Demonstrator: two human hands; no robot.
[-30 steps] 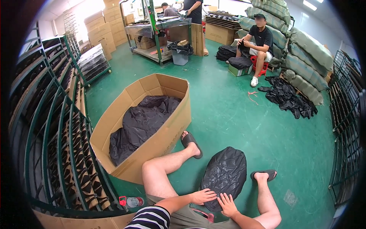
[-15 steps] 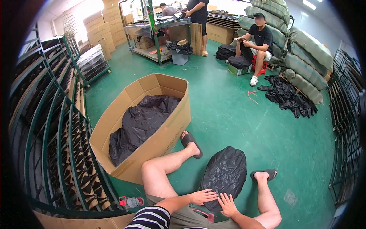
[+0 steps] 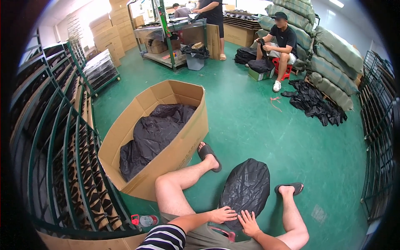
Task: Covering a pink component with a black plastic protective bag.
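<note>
Between my legs stands a rounded bundle in shiny, wrinkled black fabric (image 3: 246, 187); what it rests on is hidden. My left hand (image 3: 223, 214) lies on its near edge, fingers stretched out. Beside it, my right hand (image 3: 249, 223) rests on the same edge with the fingers spread. The fingertips of the two hands nearly meet, and neither hand grips anything that shows. At my left leg is a big open cardboard box (image 3: 166, 160) with crumpled black fabric (image 3: 156, 129) inside.
Green racks (image 3: 62, 166) of dark parts line the left, with a plastic bottle (image 3: 146, 221) near their foot. A seated person (image 3: 283, 43) handles black fabric by a black heap (image 3: 314, 102) and stacked sacks (image 3: 333, 62). A workbench (image 3: 171, 37) stands at the back.
My hands stay on the black bundle almost unmoved. Across the room, the seated person has raised the black fabric a little. The view has shifted slightly.
</note>
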